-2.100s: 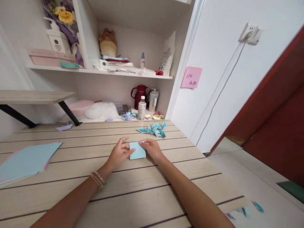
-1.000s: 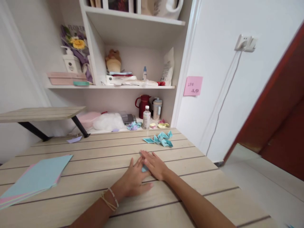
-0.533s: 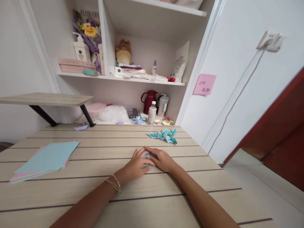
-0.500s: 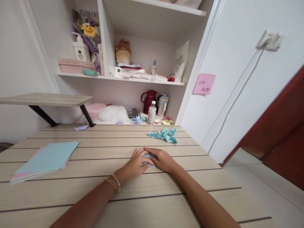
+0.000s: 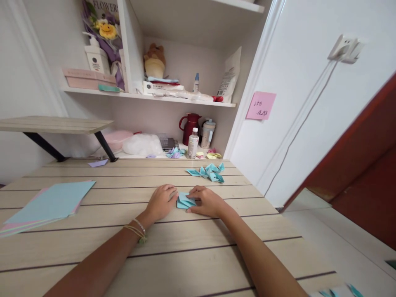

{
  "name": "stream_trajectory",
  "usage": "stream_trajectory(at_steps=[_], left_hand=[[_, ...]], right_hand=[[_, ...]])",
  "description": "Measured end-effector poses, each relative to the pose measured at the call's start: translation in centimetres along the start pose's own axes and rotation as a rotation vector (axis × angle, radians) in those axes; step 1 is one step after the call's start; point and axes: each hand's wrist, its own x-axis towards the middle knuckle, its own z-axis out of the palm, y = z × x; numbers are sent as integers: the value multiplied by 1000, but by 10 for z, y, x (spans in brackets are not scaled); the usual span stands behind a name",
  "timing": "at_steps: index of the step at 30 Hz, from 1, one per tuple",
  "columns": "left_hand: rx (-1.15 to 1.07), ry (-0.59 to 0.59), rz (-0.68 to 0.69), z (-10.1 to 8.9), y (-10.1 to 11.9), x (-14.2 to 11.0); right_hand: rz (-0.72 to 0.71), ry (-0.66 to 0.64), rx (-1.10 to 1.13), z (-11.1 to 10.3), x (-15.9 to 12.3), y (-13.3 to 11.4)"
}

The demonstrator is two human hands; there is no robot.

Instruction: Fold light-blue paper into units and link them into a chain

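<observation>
A small light-blue sheet of paper [image 5: 182, 203], folded into layers, lies on the slatted wooden table between both hands. My right hand [image 5: 208, 201] grips its right side, fingers on top and thumb at the near edge, so that side is hidden. Just left of the paper, my left hand [image 5: 161, 202] rests on the table, fingers loosely bent and thumb apart, with nothing visible in it. Beyond the hands, several folded blue paper pieces [image 5: 208, 171] sit in a cluster.
A stack of coloured paper [image 5: 52, 202], blue on top, lies at left. A raised wooden stand [image 5: 55, 123] is behind it. At the back, a bottle [image 5: 192, 145], a red jug [image 5: 189, 128] and folded purple and blue paper [image 5: 175, 152] stand below a shelf.
My hands have parted: the left has moved left off the paper, uncovering it, while the right stays on it. The camera view has shifted slightly; blue pieces now show at the bottom right.
</observation>
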Motion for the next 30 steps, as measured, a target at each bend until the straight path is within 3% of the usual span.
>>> stream_trajectory(at_steps=[10, 19, 23, 28, 30], left_hand=[[-36, -41, 2, 2, -7, 1], [5, -87, 100, 5, -11, 0], [-7, -24, 58, 3, -5, 0], [-18, -81, 66, -1, 0, -1], [-42, -82, 69, -2, -1, 0]], right_hand=[[-42, 12, -102, 3, 1, -4], [-215, 14, -128, -2, 2, -4], [-186, 39, -128, 2, 4, -5], [6, 170, 21, 15, 6, -11], [17, 181, 101, 18, 7, -11]])
